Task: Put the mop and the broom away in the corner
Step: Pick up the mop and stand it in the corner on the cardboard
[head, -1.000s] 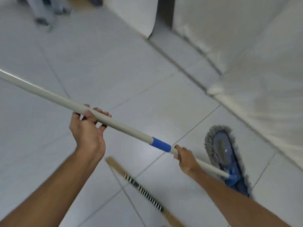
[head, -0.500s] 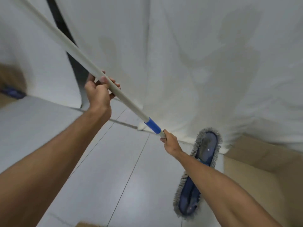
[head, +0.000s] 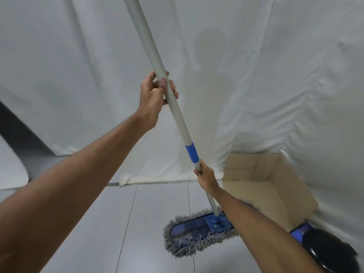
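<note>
Mop point(head: 197, 229) observed in the head view, held by both hands, its flat head resting on the tiled floor point(head: 118, 223) near the foot of a white fabric backdrop point(head: 275, 75). The mop head is blue with a grey fringe and lies roughly crosswise to the viewer, just left of an open cardboard box point(head: 266, 186). The right forearm crosses in front of its right end, so contact between mop head and box cannot be confirmed.

The pale grey handle point(head: 149, 46) rises from the mop head, tilted up and to the left, and leaves the frame at the top edge. A blue collar point(head: 191, 152) encircles the handle in its lower part.

The left hand point(head: 153, 95) has its grip clenched around the upper handle, fingers wrapped and thumb lying along the shaft. The right hand point(head: 206, 176) has its grip closed on the handle directly below the blue collar. Both arms are bare and extended forward.

The cardboard box stands against the backdrop at the right, its top open and its interior visible. A glossy black object point(head: 331, 251) with a blue part beside it sits at the lower right, just in front of the box; its identity cannot be determined. A shadow of a person falls on the backdrop behind the handle. No broom is in view.
</note>
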